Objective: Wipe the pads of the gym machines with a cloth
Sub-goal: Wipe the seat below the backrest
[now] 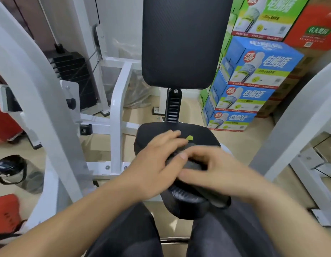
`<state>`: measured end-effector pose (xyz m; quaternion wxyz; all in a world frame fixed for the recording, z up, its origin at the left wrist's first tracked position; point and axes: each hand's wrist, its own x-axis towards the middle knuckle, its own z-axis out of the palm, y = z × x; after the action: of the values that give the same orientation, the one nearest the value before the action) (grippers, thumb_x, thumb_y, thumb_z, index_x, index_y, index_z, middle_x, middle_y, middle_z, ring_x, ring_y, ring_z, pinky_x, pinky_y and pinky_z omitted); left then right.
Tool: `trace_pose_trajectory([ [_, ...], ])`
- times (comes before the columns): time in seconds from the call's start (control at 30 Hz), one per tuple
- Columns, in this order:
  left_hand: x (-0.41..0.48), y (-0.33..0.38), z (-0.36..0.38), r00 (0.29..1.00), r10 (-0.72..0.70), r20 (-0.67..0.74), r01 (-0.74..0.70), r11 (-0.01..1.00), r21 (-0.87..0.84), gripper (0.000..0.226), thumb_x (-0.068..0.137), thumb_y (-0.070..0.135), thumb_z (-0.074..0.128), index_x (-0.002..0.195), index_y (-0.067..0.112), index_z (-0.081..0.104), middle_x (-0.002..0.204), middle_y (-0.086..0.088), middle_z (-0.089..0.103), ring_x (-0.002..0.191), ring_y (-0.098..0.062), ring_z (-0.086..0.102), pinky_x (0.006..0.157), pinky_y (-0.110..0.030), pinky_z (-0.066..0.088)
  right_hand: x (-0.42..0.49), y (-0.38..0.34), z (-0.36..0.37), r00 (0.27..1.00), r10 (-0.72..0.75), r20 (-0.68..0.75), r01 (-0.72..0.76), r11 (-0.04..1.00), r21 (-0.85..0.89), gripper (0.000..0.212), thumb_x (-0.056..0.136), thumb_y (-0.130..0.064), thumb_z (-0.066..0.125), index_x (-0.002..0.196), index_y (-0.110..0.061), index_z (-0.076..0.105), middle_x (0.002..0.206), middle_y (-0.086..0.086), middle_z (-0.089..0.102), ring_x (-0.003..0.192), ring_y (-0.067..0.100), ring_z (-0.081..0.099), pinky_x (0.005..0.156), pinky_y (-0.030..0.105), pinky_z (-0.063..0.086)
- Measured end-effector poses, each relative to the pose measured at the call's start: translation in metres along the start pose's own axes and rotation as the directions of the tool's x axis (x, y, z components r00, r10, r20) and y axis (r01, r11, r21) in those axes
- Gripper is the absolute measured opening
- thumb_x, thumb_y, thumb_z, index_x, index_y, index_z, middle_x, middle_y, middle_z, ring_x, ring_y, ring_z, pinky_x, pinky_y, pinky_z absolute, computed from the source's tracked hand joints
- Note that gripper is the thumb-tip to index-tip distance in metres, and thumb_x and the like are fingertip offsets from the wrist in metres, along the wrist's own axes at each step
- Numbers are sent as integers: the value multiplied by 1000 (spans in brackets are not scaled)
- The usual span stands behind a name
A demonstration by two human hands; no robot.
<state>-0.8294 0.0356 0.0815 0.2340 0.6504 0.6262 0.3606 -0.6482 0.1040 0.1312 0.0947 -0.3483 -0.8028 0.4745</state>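
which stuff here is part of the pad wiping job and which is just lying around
Part of the job:
dark cloth under both hands
seat pad
back pad
left hand
right hand

Just lying about:
water bottle on the floor
stacked drink cartons
weight stack

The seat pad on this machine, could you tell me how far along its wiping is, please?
In hand: both the left hand and right hand press a dark cloth onto the seat pad. Nothing looks finished; no wipe marks show. The upright back pad is untouched and still to wipe.
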Motion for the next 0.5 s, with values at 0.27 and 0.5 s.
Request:
trace_pose_trajectory([
  [0.27,52,13,16,883,-204,423,22,918,396,91,72,98,40,149,51,41,162,8,29,150,-17,16,122,-46,25,32,75,-34,853,232,-468,-177,971,158,13,98,-16,65,91,-23,74,92,-10,72,88,7,64,76,17,49],
  [0.5,42,-10,3,963,-1,271,-97,933,348,66,76,87,39,118,44,65,115,17,50,116,-14,43,104,-42,42,54,88,-24,837,131,-531,-182,982,-44,17,93,-26,63,77,-28,69,84,-13,73,86,10,68,86,35,56],
])
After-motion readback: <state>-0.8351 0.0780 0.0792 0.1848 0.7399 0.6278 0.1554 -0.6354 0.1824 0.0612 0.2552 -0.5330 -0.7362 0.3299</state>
